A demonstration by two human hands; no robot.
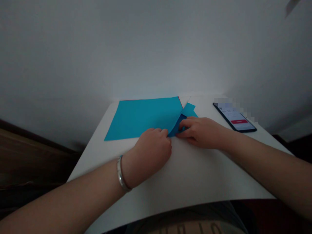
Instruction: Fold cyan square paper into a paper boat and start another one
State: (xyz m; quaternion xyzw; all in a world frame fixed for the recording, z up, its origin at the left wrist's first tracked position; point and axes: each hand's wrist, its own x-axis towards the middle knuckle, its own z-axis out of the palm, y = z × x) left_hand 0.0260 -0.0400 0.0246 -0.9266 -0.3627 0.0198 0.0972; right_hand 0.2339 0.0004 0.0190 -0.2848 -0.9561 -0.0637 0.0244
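A large sheet of blue paper (143, 117) lies flat on the white table, with a thin red edge showing along its far side. At its right end is a smaller folded piece of blue paper (190, 108), with darker blue inside the fold. My left hand (154, 146), a silver bangle on its wrist, is closed at the near edge where the two papers meet. Its fingertips are mostly hidden. Curled around the near part of the folded piece, my right hand (198, 131) has thumb and fingers on the paper.
A phone (235, 117) with a lit screen lies at the right of the white table (195, 175). The grey-white wall (156, 48) rises behind the table's far edge. Brown wooden furniture (31, 156) stands to the left.
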